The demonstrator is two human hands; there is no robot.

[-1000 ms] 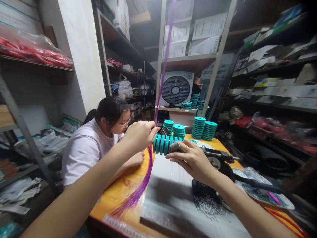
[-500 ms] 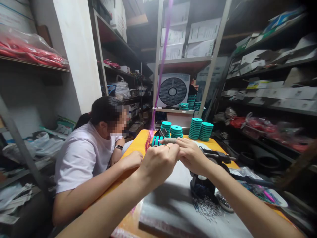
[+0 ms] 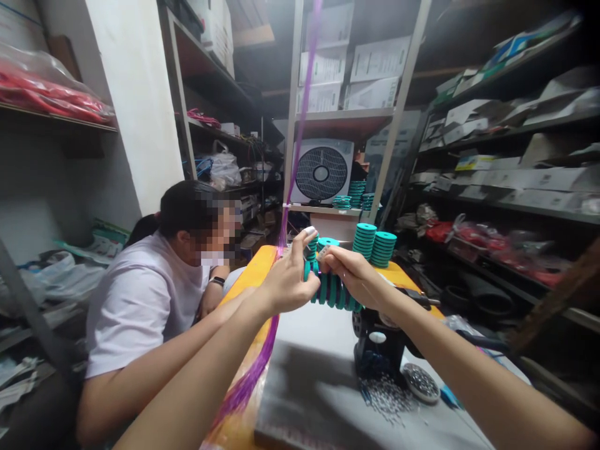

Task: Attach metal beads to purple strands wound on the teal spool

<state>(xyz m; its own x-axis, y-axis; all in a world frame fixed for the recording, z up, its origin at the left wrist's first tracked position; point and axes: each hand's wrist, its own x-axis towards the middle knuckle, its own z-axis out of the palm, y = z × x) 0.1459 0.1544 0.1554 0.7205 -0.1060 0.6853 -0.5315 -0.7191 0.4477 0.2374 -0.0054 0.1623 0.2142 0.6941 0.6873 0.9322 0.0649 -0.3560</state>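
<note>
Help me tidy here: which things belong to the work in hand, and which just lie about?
Belongs: row of teal spools, left hand and right hand at it; probably purple strands, stacked teal spools.

Apparently just about: fan, white boxes, bagged red items.

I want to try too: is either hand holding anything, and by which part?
The left hand seems to hold the green spool row by its left end; whether the right hand holds anything is hidden.

No lettering can be read: white boxes (image 3: 380, 59) stacked on the far shelf (image 3: 347, 115) carry blurred print, while pale cartons (image 3: 546, 179) ranged at right show small dark marks, too faint to make out as words, brands or numbers.
</note>
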